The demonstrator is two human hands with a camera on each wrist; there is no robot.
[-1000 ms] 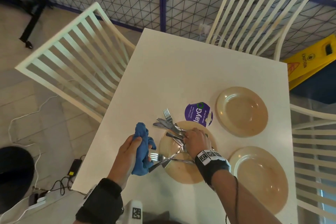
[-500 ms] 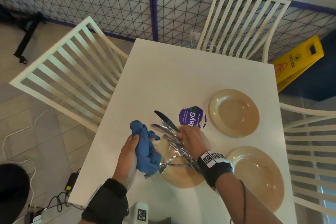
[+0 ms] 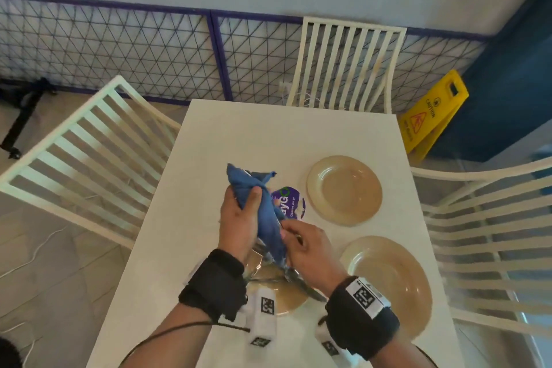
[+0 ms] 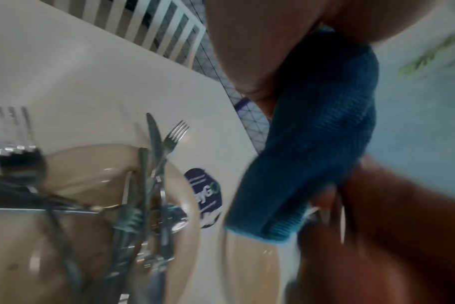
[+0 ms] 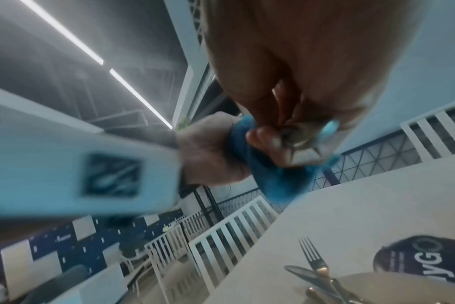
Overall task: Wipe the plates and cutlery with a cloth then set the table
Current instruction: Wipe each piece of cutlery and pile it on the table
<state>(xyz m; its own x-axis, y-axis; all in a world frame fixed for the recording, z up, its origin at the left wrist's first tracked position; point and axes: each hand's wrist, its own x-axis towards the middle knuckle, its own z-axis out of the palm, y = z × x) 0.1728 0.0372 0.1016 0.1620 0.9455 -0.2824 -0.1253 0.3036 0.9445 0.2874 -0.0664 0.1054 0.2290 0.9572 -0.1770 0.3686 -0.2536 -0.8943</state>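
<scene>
My left hand grips a blue cloth above the table, wrapped round cutlery held from the other end by my right hand. In the right wrist view the fingers pinch a rounded metal end against the cloth. Most of the held cutlery is hidden in the cloth, so I cannot tell its kind. A knife, a fork and more cutlery lie on the near beige plate below my hands.
Two more beige plates sit on the right of the white table, by a round purple sticker. White slatted chairs stand on three sides. A yellow caution sign stands far right.
Both hands rose off the near plate. The cloth, held beside the cutlery before, now wraps the cutlery in my right hand. The head view tilted up toward the wall.
</scene>
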